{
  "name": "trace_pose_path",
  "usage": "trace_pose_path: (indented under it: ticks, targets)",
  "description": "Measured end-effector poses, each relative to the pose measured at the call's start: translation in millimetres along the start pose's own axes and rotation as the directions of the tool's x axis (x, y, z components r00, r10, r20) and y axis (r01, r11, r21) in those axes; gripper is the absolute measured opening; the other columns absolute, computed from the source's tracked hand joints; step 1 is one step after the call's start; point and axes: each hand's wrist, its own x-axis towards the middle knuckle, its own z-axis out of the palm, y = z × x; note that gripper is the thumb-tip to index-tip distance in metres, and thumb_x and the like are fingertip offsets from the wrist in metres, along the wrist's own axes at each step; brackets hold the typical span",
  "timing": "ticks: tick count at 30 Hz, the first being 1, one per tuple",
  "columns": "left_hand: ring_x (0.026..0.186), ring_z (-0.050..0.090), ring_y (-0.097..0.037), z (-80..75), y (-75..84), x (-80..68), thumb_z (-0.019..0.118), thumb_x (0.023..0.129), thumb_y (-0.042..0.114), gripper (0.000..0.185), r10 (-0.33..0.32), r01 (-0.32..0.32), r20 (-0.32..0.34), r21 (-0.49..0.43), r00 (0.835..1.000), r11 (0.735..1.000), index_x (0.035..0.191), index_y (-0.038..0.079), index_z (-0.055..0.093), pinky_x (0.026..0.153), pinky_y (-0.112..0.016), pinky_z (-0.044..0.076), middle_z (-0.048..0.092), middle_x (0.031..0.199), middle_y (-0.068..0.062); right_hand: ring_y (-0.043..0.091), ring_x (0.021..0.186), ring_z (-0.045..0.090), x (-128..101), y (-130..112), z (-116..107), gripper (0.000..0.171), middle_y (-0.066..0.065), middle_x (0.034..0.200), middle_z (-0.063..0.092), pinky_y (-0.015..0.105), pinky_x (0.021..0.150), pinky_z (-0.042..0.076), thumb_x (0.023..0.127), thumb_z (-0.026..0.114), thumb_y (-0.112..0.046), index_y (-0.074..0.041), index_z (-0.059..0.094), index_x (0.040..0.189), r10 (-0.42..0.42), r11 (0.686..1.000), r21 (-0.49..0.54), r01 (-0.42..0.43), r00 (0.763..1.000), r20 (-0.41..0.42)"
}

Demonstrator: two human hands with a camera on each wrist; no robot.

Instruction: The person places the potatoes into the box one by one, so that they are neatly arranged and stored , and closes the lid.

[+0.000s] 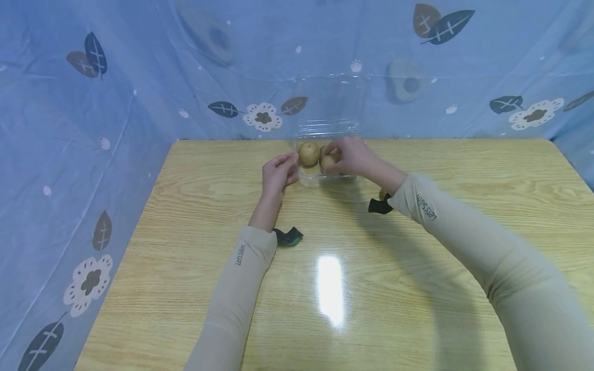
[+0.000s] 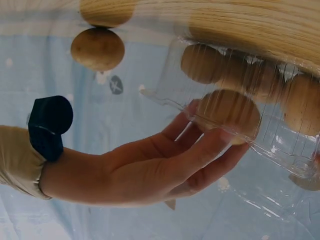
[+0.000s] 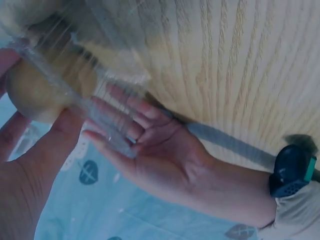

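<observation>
A clear plastic clamshell box (image 1: 309, 180) stands open at the far middle of the wooden table (image 1: 325, 288), its lid (image 1: 327, 103) raised. One potato (image 1: 308, 153) lies in it. My right hand (image 1: 335, 154) reaches into the box and grips a second potato (image 1: 327, 163), seen through the plastic in the left wrist view as potato (image 2: 230, 112) in the right hand (image 2: 202, 145). My left hand (image 1: 289, 166) pinches the box's left rim; the right wrist view shows the left hand (image 3: 117, 132) with thumb and fingers on the clear edge (image 3: 95, 117).
A loose potato (image 1: 382, 194) lies on the table beside my right wrist, also visible as the potato (image 2: 97, 48). More potatoes (image 2: 202, 62) sit in the box. Blue leaf-patterned sheeting (image 1: 93, 103) walls the table on three sides.
</observation>
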Motion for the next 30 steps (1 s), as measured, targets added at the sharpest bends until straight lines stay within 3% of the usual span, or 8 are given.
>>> trace_pose_path:
  ticks: [2, 3, 9, 10, 16, 26, 30]
  targets:
    - [0.074, 0.061, -0.008, 0.2, -0.6, 0.5, 0.070, 0.080, 0.023, 0.025, 0.000, 0.000, 0.000, 0.002, 1.000, 1.000, 0.101, 0.010, 0.068, 0.052, -0.018, 0.054, 0.065, 0.093, 0.000, 0.024, 0.086, 0.053, 3, -1, 3, 0.043, 0.014, 0.111, 0.063, 0.033, 0.070, 0.045, 0.069, 0.076, -0.021, -0.005, 0.064, 0.108, 0.024, 1.000, -0.005, -0.024, 1.000, 0.008]
    - [0.074, 0.061, -0.008, 0.2, -0.7, 0.7, 0.070, 0.080, 0.024, 0.025, -0.001, 0.001, 0.000, 0.003, 1.000, 1.000, 0.101, 0.010, 0.068, 0.052, -0.018, 0.054, 0.065, 0.093, 0.000, 0.024, 0.088, 0.054, 4, -1, 4, 0.042, 0.013, 0.111, 0.063, 0.034, 0.077, 0.046, 0.069, 0.076, -0.021, -0.005, 0.065, 0.107, 0.033, 0.999, -0.008, -0.033, 0.999, 0.008]
    - [0.074, 0.060, -0.008, 0.4, -0.9, -0.6, 0.070, 0.080, 0.023, 0.026, 0.005, -0.005, 0.001, 0.007, 1.000, 1.000, 0.102, 0.010, 0.067, 0.053, -0.018, 0.054, 0.064, 0.093, 0.000, 0.027, 0.095, 0.056, 8, -3, 9, 0.043, 0.013, 0.115, 0.062, 0.040, 0.084, 0.048, 0.069, 0.077, -0.024, -0.007, 0.066, 0.106, 0.081, 0.996, -0.041, -0.081, 0.997, 0.006]
    - [0.074, 0.060, -0.008, 0.4, -0.8, -0.9, 0.070, 0.081, 0.023, 0.026, 0.007, -0.007, 0.001, 0.006, 1.000, 1.000, 0.102, 0.009, 0.067, 0.053, -0.018, 0.054, 0.064, 0.093, 0.000, 0.027, 0.095, 0.056, 8, -3, 9, 0.043, 0.013, 0.115, 0.062, 0.038, 0.078, 0.049, 0.068, 0.078, -0.024, -0.007, 0.066, 0.106, 0.088, 0.995, -0.045, -0.088, 0.996, 0.006]
    - [0.072, 0.060, -0.008, -0.1, 0.2, -0.8, 0.070, 0.080, 0.023, 0.026, 0.016, -0.016, 0.003, 0.005, 1.000, 1.000, 0.102, 0.009, 0.067, 0.053, -0.018, 0.054, 0.064, 0.091, 0.000, 0.028, 0.096, 0.053, 10, -5, 11, 0.043, 0.015, 0.113, 0.062, 0.039, 0.080, 0.049, 0.067, 0.078, -0.024, -0.007, 0.066, 0.105, 0.116, 0.990, -0.079, -0.115, 0.993, 0.001]
    - [0.074, 0.061, -0.009, -0.3, 0.5, -1.4, 0.070, 0.080, 0.021, 0.026, 0.008, -0.008, 0.002, -0.007, 1.000, 1.000, 0.102, 0.009, 0.067, 0.055, -0.018, 0.055, 0.065, 0.093, -0.001, 0.035, 0.113, 0.048, 10, -1, 12, 0.045, 0.017, 0.120, 0.058, 0.045, 0.094, 0.043, 0.068, 0.079, -0.022, -0.004, 0.064, 0.107, 0.128, 0.988, -0.089, -0.127, 0.992, 0.007]
    - [0.077, 0.062, -0.010, -0.5, -0.2, -1.0, 0.070, 0.080, 0.022, 0.025, 0.008, -0.009, 0.001, 0.006, 1.000, 1.000, 0.102, 0.009, 0.067, 0.055, -0.018, 0.055, 0.065, 0.095, -0.002, 0.032, 0.107, 0.052, 9, 2, 13, 0.044, 0.018, 0.115, 0.060, 0.043, 0.092, 0.045, 0.069, 0.078, -0.019, -0.001, 0.064, 0.106, 0.098, 0.993, -0.074, -0.097, 0.995, 0.007]
